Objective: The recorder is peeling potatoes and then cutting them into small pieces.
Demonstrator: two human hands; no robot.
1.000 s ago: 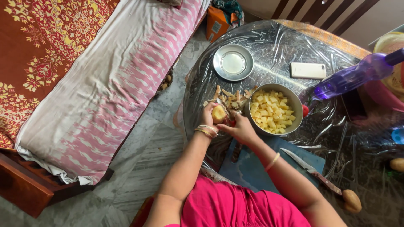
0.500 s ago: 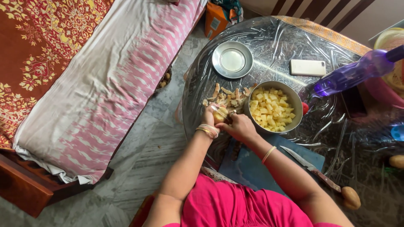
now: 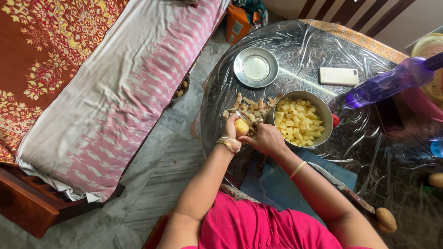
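Already well along, judging from the head view: the steel bowl (image 3: pixel 302 119) holds many yellow cubes and peelings (image 3: pixel 251 107) lie beside it, while the left hand (image 3: pixel 229 129) grips a half-peeled potato (image 3: pixel 242 127) and the right hand (image 3: pixel 264 139) closes on a peeler against it. Unpeeled potatoes (image 3: pixel 386 219) wait near the knife (image 3: pixel 344 186) and blue board (image 3: pixel 277 184); nothing blocks the hands

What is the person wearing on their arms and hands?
Both arms are bare, with no sleeves showing. The left hand has a few thin gold and white bangles stacked at the wrist. The right hand has one thin gold bangle further up the forearm. The top is bright pink.
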